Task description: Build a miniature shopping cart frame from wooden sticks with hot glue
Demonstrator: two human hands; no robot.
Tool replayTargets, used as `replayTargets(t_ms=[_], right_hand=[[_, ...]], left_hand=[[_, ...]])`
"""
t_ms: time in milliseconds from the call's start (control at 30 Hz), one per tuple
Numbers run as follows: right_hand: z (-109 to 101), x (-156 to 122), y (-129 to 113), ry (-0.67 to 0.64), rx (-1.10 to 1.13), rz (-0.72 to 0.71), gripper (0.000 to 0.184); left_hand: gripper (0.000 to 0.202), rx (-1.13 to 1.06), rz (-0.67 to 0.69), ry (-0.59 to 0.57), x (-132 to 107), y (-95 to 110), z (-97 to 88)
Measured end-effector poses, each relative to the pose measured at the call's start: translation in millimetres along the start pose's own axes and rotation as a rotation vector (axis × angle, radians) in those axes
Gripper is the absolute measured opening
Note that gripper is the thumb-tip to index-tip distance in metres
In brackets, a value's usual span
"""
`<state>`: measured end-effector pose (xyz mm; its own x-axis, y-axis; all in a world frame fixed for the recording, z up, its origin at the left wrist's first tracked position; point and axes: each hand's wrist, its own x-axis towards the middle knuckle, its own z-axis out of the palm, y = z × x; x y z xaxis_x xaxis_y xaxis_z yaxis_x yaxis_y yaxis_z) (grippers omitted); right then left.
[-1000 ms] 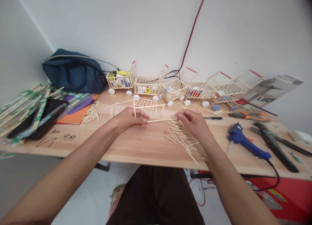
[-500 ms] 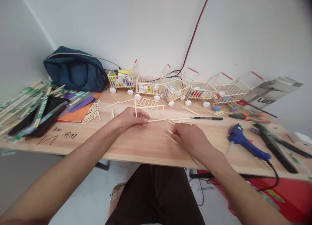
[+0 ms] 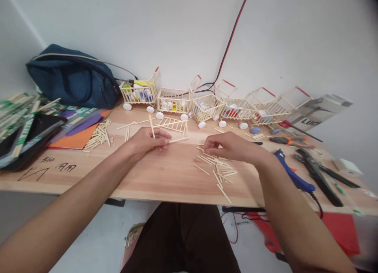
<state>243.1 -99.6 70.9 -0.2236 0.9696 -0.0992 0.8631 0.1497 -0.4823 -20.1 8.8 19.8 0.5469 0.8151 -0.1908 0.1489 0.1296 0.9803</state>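
My left hand point(image 3: 152, 141) is closed, pinching an open frame of thin wooden sticks point(image 3: 178, 140) between thumb and fingers just above the table. Behind that frame lies a ladder-like stick panel point(image 3: 175, 126). My right hand point(image 3: 223, 145) has its fingers curled down at the upper end of a loose pile of short cut sticks point(image 3: 223, 172). Whether a stick is between those fingertips cannot be made out. One stick point(image 3: 202, 169) lies apart, left of the pile.
Small stick-built shopping carts point(image 3: 206, 107) with white wheels line the wall. A blue bag point(image 3: 73, 78), wrapped chopsticks point(image 3: 26, 127) and another stick pile point(image 3: 100, 134) are left. A glue gun point(image 3: 292, 172), orange-handled pliers point(image 3: 292, 141) and black cutters point(image 3: 320, 178) lie right.
My right hand has moved up from the near part of the short-stick pile to its far end, uncovering the pile. My left hand still holds the frame. The view has shifted slightly right.
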Motion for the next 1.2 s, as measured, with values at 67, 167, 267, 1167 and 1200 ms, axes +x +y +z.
replayTargets(t_ms=[67, 167, 267, 1167, 1200], right_hand=[[-15, -8, -5, 0.026, 0.054, -0.046, 0.022], [-16, -32, -16, 0.061, 0.012, -0.045, 0.025], [12, -63, -25, 0.118, -0.107, -0.086, 0.025], [58, -25, 53, 0.248, -0.396, -0.075, 0.065], [58, -22, 54, 0.256, -0.382, -0.083, 0.063]], left_hand=[[0.036, 0.005, -0.003, 0.004, 0, 0, -0.1], [0.036, 0.002, -0.009, -0.002, 1, -1, -0.2], [0.035, -0.004, -0.005, -0.013, 1, -2, -0.5], [0.037, -0.006, -0.012, -0.044, 3, -4, -1.8], [0.036, -0.006, -0.013, -0.043, 2, -4, -1.8]])
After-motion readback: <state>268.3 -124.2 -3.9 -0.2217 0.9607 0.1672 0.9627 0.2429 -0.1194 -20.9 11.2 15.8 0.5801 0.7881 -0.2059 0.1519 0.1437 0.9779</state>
